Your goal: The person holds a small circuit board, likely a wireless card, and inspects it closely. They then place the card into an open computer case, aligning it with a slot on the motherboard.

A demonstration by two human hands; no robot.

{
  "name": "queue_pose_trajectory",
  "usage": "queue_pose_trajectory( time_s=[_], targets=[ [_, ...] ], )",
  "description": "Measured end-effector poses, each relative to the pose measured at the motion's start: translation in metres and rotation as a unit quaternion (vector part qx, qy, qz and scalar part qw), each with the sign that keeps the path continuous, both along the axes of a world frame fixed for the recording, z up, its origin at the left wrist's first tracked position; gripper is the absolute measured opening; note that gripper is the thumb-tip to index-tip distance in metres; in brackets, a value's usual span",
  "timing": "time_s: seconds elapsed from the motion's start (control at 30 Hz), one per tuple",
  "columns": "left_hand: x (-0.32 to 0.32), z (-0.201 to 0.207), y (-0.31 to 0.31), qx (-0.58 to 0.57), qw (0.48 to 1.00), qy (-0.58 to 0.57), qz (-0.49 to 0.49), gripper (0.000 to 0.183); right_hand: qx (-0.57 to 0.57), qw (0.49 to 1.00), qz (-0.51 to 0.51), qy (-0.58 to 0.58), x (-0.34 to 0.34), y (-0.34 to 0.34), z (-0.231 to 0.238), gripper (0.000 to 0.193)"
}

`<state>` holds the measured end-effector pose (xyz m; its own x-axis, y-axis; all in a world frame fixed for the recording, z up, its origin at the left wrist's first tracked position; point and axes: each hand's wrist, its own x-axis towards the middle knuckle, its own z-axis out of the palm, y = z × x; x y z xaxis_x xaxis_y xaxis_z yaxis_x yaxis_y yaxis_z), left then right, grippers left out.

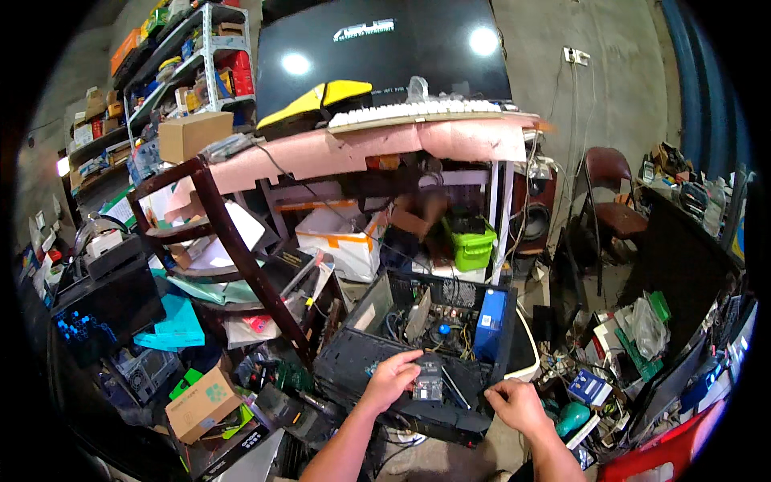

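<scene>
An open black computer case (345,357) lies in front of me, its inside facing up. My left hand (391,384) is closed at the edge of a small flat dark drive (428,384) with a grey label, above the near part of the case. Beside the drive lies a thin silver bar (456,387). At the case's near right corner is my right hand (518,406), its thumb and fingers pinched together; whatever they hold is too small to make out. Inside the case are a blue box-shaped part (490,323), cables and a round blue piece (444,329).
Behind the case stands a table with a pink cover (385,149), a white keyboard (418,112) and a large monitor (377,56). A dark wooden chair (241,277) is at the left, near a cardboard box (202,406). Loose parts and a green bottle (573,418) crowd the right.
</scene>
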<state>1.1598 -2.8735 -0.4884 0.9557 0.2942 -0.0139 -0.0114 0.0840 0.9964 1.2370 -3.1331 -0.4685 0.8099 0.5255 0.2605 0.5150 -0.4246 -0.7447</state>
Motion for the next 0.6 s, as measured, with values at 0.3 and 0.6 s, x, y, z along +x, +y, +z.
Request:
queue_pose_trajectory(
  time_s=[0.3, 0.6],
  targets=[
    [0.003, 0.007, -0.004, -0.022, 1.0, -0.016, 0.007, 0.04, -0.014, 1.0, 0.011, -0.004, 0.007, -0.001, -0.002, 0.018],
    [0.002, 0.006, -0.001, 0.01, 1.0, -0.013, 0.004, 0.038, -0.007, 1.0, 0.017, 0.015, 0.005, -0.001, 0.002, 0.016]
  ],
)
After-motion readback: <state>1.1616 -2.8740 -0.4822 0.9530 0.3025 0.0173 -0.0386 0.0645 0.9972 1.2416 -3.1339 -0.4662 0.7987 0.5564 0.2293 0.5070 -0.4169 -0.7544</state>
